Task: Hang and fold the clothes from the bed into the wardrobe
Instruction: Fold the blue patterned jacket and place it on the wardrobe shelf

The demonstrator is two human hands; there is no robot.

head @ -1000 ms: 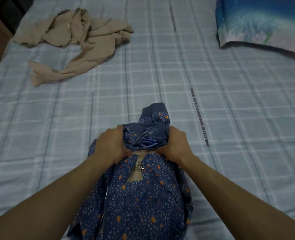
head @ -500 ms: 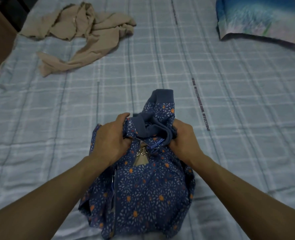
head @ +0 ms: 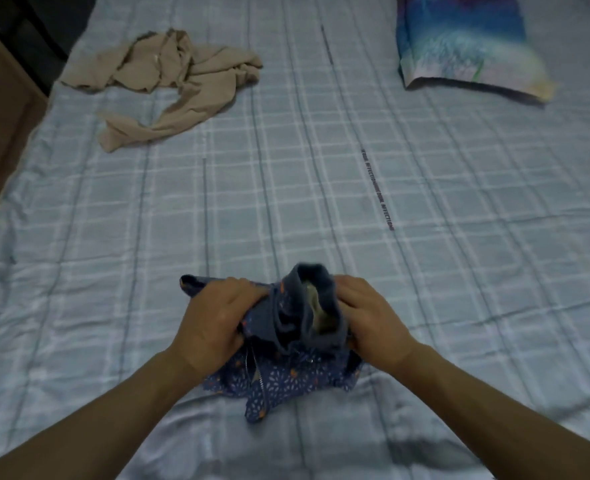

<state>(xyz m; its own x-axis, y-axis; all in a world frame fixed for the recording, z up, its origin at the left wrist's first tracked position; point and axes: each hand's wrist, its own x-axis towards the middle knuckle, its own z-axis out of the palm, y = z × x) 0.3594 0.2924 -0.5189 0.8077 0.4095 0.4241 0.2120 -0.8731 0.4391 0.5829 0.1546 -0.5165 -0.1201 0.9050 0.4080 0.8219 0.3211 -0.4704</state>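
Far L, upper: beige garment [head: 169, 88], crumpled, lies on the bed [head: 79, 271] (pale-blue checked sheet), well apart from both hands. Centre, near edge: L hand [head: 214, 320], fingers curled, grasping the blue floral jacket [head: 286, 379]. Jacket is bunched and rests on the bed between the hands. R hand [head: 369, 317]: fingers clenched on the jacket's opposite side. R of centre: sheet print [head: 378, 195] reads "AFFECTION" twice; other wording illegible. Far R, upper: pillow [head: 466, 46].
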